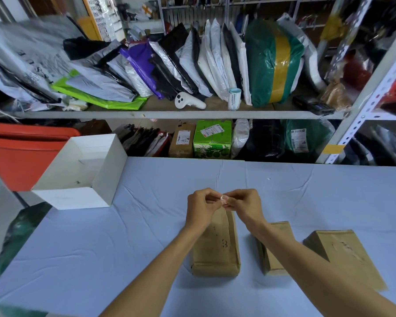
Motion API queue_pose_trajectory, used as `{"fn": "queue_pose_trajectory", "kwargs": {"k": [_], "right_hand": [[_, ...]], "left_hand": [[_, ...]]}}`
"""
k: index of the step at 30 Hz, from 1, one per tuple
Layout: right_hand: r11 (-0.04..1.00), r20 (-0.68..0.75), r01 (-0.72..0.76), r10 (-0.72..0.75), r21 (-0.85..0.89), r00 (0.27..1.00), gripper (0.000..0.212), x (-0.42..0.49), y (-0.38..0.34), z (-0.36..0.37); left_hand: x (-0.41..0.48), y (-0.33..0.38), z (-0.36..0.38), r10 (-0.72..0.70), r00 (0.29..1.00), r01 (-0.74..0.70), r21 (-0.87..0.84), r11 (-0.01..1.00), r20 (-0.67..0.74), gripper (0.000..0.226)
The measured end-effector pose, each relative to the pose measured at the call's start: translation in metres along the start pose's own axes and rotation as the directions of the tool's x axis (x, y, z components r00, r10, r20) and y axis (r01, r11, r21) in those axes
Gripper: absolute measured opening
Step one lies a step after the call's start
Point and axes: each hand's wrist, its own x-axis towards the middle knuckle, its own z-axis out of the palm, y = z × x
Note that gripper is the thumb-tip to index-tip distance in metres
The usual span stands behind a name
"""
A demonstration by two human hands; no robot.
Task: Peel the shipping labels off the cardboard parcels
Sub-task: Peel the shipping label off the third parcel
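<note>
White cardboard box (78, 170) stands open at centre left on the bench (101, 248). At frame centre, left hand (200, 207) and right hand (244, 205) both have their grip pinched on a crumpled label scrap (223, 199) above the far end of the middle parcel (217, 248). Its adhesive could cling to fingers, and a toss might miss the box.

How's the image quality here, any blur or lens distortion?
Head view: wide-angle bending bows the shelf edge and tilts the upright; the top-left bags are smeared; left hand, right hand and the label scrap they pinch look sharp; tablecloth light is soft.
</note>
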Motion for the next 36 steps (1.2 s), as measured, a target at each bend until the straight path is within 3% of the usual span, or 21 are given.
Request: {"fn": "queue_pose_trajectory", "kwargs": {"k": [6,9,16,22,31,36], "right_hand": [[0.994,0.169,0.061,-0.045,-0.095,0.985,0.014,-0.002,-0.002,-0.002],[0.971,0.167,0.137,-0.105,-0.194,0.980,0.012,-0.003,-0.006,-0.002],[0.980,0.150,0.137,-0.115,-0.141,0.982,0.004,-0.001,-0.013,-0.002],[0.977,0.115,0.135,-0.117,-0.164,0.987,0.004,0.001,-0.010,0.004],[0.979,0.078,0.125,-0.114,-0.161,0.990,0.007,0.002,-0.009,0.029],[0.978,0.167,0.137,-0.110,-0.158,0.980,0.022,-0.002,-0.010,0.047]], "left_hand": [[0.003,-0.002,-0.006,0.012,1.000,-0.010,0.094,0.996,-0.019,0.006],[0.003,-0.002,-0.007,0.028,1.000,-0.026,0.126,0.992,-0.012,0.002],[0.006,0.001,-0.006,0.038,0.999,-0.033,0.168,0.985,-0.026,0.005],[0.004,-0.004,-0.013,-0.029,1.000,0.030,0.069,0.997,-0.005,0.005],[0.000,0.001,-0.030,0.004,0.992,0.002,0.046,0.999,-0.127,0.006],[-0.013,-0.005,-0.050,-0.037,0.972,0.045,0.030,0.999,-0.231,0.009]]}}
